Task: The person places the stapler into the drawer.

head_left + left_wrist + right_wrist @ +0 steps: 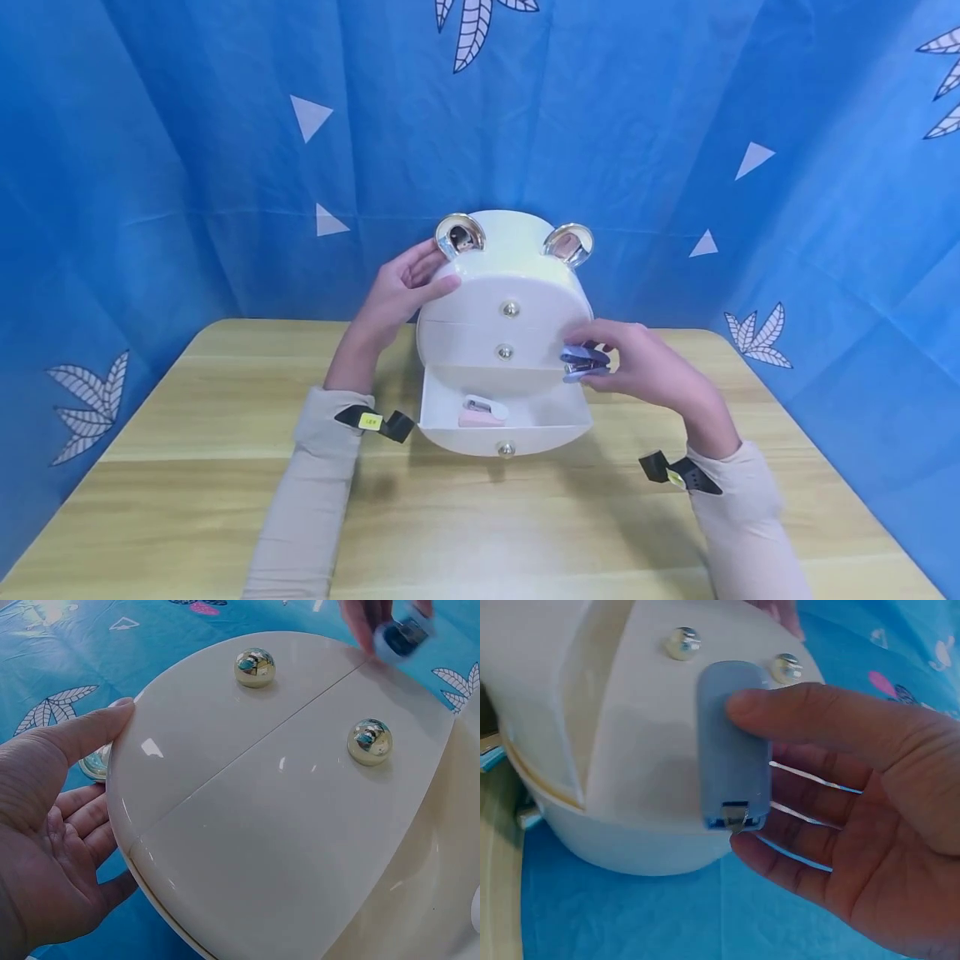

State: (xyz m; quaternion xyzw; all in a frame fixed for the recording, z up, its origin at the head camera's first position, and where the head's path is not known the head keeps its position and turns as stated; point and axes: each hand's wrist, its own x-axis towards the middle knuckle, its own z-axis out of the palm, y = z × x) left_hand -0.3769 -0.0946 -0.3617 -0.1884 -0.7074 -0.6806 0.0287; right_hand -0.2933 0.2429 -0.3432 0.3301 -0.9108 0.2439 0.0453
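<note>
My right hand [641,362] pinches a small blue stapler [731,750] between thumb and fingers, beside the right part of the white drawer box [472,308]. The right wrist view has the stapler upright before the box front, its metal end low. My left hand [397,292] rests against the box's upper left side, thumb straight at the front rim [120,810], other fingers behind the edge near a shiny ear. The lowest drawer [435,412] is pulled out. A small pink and white item [482,412] with a metal piece lies inside it.
The box has two shiny ears, the right ear [570,243] facing forward, and round knobs such as the top knob [510,309]. It stands on a light wooden table [480,533], with a blue patterned curtain [637,125] behind and at both sides.
</note>
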